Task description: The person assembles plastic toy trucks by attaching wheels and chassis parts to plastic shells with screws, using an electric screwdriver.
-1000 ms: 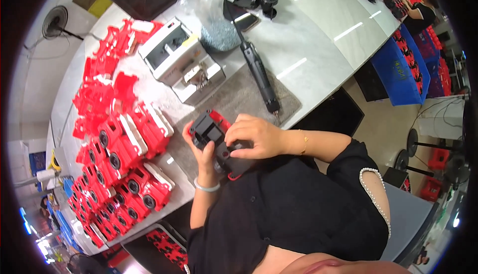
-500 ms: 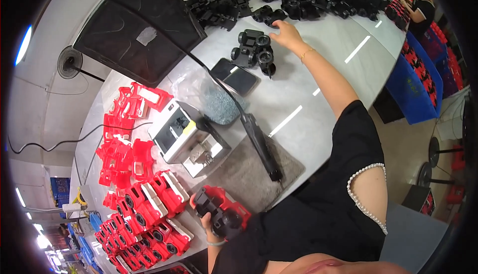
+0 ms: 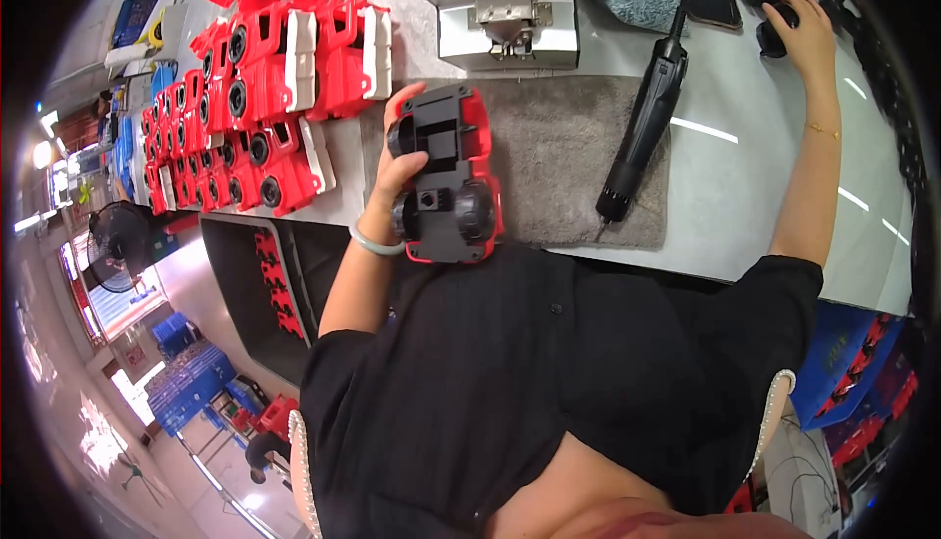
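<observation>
Right hand has shifted from beside the black pile to the nearer black wheeled part; fingers touch it, can't tell if closed. Left hand: fingers clamped on left side of red-and-black toy car, black underside up. Right of left fingers, past car: grey mat, then power screwdriver, lying between the hands. Left of those fingers: red car bodies. Beyond them: white machine.

The toy car is black and red.
</observation>
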A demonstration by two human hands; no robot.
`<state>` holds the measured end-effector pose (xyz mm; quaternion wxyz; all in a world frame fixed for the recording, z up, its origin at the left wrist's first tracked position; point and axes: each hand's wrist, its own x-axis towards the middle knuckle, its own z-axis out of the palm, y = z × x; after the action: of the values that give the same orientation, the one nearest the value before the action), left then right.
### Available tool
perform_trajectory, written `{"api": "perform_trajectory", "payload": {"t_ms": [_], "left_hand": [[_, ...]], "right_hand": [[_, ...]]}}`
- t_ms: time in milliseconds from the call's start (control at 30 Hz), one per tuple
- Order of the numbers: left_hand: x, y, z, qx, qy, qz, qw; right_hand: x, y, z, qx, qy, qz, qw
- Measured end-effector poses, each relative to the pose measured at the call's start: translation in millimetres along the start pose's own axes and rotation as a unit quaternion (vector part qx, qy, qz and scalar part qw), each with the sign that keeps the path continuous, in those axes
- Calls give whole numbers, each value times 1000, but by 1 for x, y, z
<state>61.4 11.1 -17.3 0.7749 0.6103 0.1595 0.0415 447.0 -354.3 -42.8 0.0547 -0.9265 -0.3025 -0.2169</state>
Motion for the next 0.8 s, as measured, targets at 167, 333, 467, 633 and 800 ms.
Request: {"api": "perform_trajectory", "payload": {"t_ms": [167, 333, 467, 633, 800], "left_hand": [[-13, 38, 11, 457, 43, 2, 888], [-14, 38, 16, 458, 29, 56, 887], [-20, 29, 11, 342, 34, 86, 935], [-21, 29, 18, 314, 38, 62, 947], [-14, 24, 20, 355, 32, 93, 930]], "right_hand": [[-29, 4, -9, 19, 34, 24, 999], [-50, 24, -29, 75, -2, 72, 995], [-75, -6, -18, 329, -52, 194, 923], [-94, 9, -47, 145, 30, 315, 937], [-72, 22, -66, -100, 52, 323, 940]]}}
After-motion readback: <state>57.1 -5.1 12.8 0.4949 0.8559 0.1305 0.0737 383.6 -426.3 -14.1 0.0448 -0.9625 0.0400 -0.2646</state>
